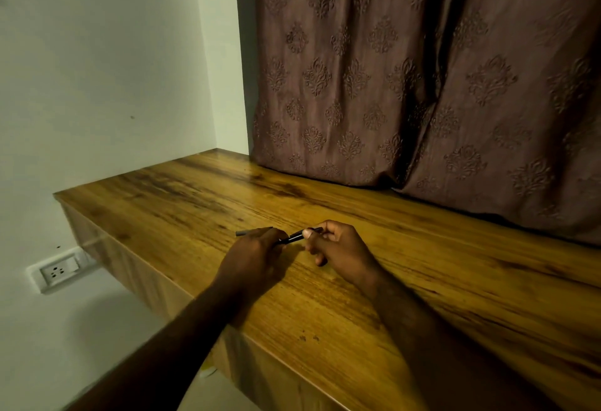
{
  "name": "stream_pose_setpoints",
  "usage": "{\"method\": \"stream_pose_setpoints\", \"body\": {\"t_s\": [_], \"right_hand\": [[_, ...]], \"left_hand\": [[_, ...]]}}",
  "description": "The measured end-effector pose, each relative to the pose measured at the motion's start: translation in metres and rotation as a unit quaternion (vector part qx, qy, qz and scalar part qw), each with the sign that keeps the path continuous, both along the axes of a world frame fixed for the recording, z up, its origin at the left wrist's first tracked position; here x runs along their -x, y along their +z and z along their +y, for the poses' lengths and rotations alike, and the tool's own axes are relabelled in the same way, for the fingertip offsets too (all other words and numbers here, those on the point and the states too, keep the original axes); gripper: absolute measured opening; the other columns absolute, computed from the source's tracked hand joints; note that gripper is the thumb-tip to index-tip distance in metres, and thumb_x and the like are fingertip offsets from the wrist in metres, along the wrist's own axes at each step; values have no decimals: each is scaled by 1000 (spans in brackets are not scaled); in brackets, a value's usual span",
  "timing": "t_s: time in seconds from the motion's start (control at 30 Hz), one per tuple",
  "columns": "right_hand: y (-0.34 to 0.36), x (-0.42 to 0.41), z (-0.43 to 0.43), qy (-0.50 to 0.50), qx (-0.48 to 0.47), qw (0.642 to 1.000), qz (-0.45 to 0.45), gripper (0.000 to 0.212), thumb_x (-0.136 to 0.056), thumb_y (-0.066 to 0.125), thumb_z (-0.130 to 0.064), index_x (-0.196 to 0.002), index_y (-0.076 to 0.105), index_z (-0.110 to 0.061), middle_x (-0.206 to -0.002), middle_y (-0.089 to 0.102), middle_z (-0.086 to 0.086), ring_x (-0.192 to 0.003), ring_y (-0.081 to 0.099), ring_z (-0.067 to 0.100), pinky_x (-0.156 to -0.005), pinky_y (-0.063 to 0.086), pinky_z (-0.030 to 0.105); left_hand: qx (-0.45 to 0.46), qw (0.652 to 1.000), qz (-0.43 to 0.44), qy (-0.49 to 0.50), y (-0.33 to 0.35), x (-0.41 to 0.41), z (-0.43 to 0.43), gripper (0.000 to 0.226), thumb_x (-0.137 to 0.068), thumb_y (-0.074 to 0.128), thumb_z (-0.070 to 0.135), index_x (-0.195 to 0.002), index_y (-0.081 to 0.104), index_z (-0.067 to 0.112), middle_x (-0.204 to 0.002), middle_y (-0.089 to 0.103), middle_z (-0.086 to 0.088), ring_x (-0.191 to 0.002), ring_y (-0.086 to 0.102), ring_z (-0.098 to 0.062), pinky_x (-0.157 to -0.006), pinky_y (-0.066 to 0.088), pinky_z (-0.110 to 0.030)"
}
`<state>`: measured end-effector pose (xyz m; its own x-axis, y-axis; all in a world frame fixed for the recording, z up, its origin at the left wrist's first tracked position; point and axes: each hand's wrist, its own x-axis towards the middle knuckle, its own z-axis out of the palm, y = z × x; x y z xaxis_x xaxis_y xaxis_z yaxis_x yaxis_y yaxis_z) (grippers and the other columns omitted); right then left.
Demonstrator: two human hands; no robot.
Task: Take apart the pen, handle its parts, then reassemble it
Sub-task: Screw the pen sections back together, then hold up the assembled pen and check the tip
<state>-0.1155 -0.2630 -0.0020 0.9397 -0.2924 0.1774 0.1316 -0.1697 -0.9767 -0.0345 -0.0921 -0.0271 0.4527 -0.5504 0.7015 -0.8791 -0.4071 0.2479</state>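
A slim dark pen (pixel 294 237) is held just above the wooden desk (pixel 422 267), running from lower left to upper right between my two hands. My left hand (pixel 257 253) is closed around its left part, and a grey end (pixel 242 233) pokes out past the knuckles to the left. My right hand (pixel 338 249) pinches the right part between thumb and fingers, thumbnail on top. I cannot tell whether the pen is in one piece or split where the hands meet. No loose parts are visible on the desk.
The desk's left end and front edge drop off close to my forearms. A brown patterned curtain (pixel 422 85) hangs along the back of the desk. A white wall with a socket (pixel 58 271) stands to the left.
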Motion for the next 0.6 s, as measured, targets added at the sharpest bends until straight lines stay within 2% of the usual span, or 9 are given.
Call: {"method": "stream_pose_setpoints", "body": {"t_s": [0.07, 0.2, 0.27, 0.4, 0.47, 0.5, 0.53, 0.57, 0.6], "right_hand": [[1, 0, 4, 7, -26, 1000, -4, 12, -90, 65, -18, -90, 64, -6, -78, 67, 10, -49, 52, 11, -42, 37, 22], [2, 0, 0, -51, -87, 995, -11, 29, -90, 66, -21, -97, 62, 7, -78, 69, 10, -54, 57, 12, -44, 36, 24], [3, 0, -4, -69, -115, 991, -16, 30, -90, 65, -20, -98, 61, 9, -75, 68, 10, -53, 58, 12, -44, 37, 24], [6, 0, 1, -75, -126, 989, -37, 15, -92, 62, -16, -86, 59, -2, -74, 66, 13, -54, 61, 13, -43, 39, 23], [7, 2, 6, -78, -122, 988, -48, 13, -95, 58, -17, -86, 56, -6, -76, 68, 11, -56, 63, 14, -43, 41, 22], [8, 3, 8, -77, -122, 988, -50, 14, -96, 55, -18, -89, 55, -6, -77, 68, 12, -58, 65, 15, -45, 42, 23], [9, 4, 9, -74, -126, 988, -47, 15, -98, 52, -20, -92, 53, -7, -80, 69, 13, -61, 67, 17, -47, 42, 24], [10, 5, 11, -68, -131, 988, -41, 16, -100, 49, -23, -96, 51, -7, -83, 70, 15, -64, 70, 19, -49, 44, 26], [11, 6, 12, -63, -142, 987, -37, 17, -101, 45, -25, -99, 49, -9, -85, 71, 17, -67, 72, 21, -53, 47, 27]], "left_hand": [[6, 1000, 3, -1, 1, 1, 1, 21, -90, 57, 42, -91, 63, 22, -76, 63, 5, -65, 58, -15, -54, 44, -33], [17, 1000, 4, -12, 3, 2, 1, 21, -91, 55, 39, -86, 64, 20, -74, 63, 4, -62, 58, -16, -53, 43, -32], [9, 1000, 9, -25, 2, -1, 2, 24, -92, 54, 40, -86, 65, 20, -75, 62, 3, -63, 58, -15, -54, 44, -34], [-5, 999, 39, -30, 5, -2, 2, 27, -94, 54, 40, -76, 62, 22, -67, 55, 6, -55, 52, -8, -49, 42, -34], [-3, 997, 66, -38, 3, 1, 2, 28, -94, 55, 36, -69, 58, 24, -62, 52, 6, -50, 48, -8, -45, 39, -32], [23, 991, 121, -56, 3, 5, 2, 26, -93, 57, 32, -68, 60, 24, -60, 53, 7, -49, 47, -9, -44, 37, -29], [82, 964, 239, -86, 3, 11, 2, 22, -91, 59, 27, -70, 64, 22, -61, 55, 7, -51, 47, -10, -47, 36, -26], [153, 909, 369, -121, 4, 16, 1, 17, -89, 61, 20, -73, 67, 17, -64, 57, 3, -53, 48, -13, -49, 36, -26], [205, 853, 463, -128, 6, 23, -1, 14, -88, 61, 13, -76, 69, 13, -67, 59, -2, -55, 49, -15, -49, 38, -25]]}}
